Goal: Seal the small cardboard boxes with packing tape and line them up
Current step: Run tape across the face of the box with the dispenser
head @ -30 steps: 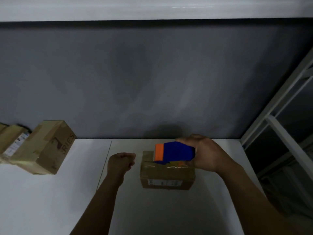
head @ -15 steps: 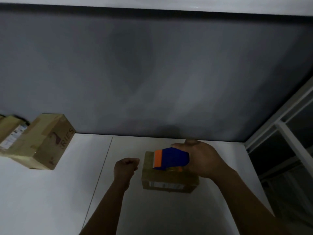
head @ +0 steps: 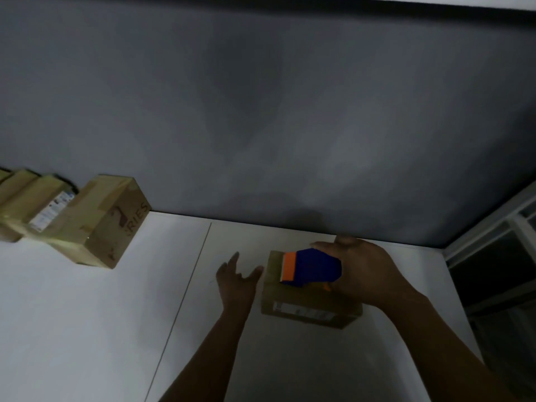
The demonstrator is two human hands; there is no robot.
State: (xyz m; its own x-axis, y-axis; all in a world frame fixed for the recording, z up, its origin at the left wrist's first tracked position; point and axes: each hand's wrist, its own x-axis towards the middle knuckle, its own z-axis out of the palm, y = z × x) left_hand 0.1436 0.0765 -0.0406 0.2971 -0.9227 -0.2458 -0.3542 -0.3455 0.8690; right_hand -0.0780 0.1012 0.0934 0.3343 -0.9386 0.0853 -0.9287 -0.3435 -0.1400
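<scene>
Right hand grips dispenser atop box; left hand spread wide, beside it. Advice: brace box with left, draw tape flat along seam.

The single head-worn camera looked forward and slightly down over the white table, close above it, facing the grey wall behind the table.
</scene>
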